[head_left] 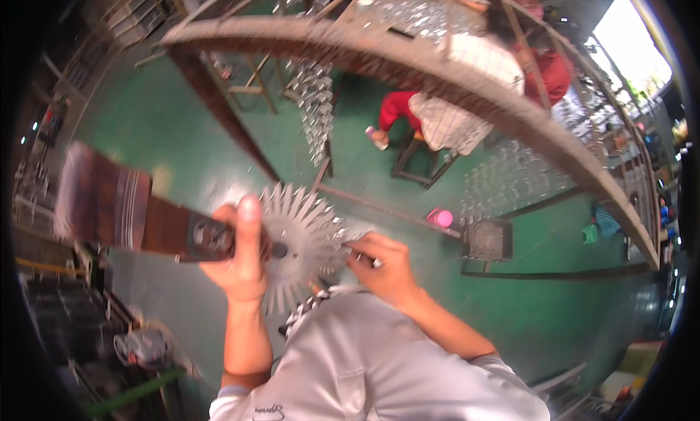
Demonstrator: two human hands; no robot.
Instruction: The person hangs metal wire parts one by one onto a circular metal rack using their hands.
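My left hand [244, 257] is closed around the narrow end of a brown, banded, block-like piece [138, 206], its thumb stretched along the side. Beside that hand is a round grey metal disc [295, 235] with many flat blades radiating from its rim; a dark hub sits near its middle. At the disc's right edge, my right hand [386, 268] has thumb and fingers pinched together. A small dark or shiny piece shows at those fingertips, too blurred to name. Some striped metal pieces [310, 308] lie between the disc and my shirt.
A curved rusty metal frame [408, 45] arches in front of me. Beyond it, a person in red trousers [397, 111] sits on a stool [423, 165] near a table [357, 12] heaped with shiny metal pieces. A pink container [440, 217] stands on the green floor.
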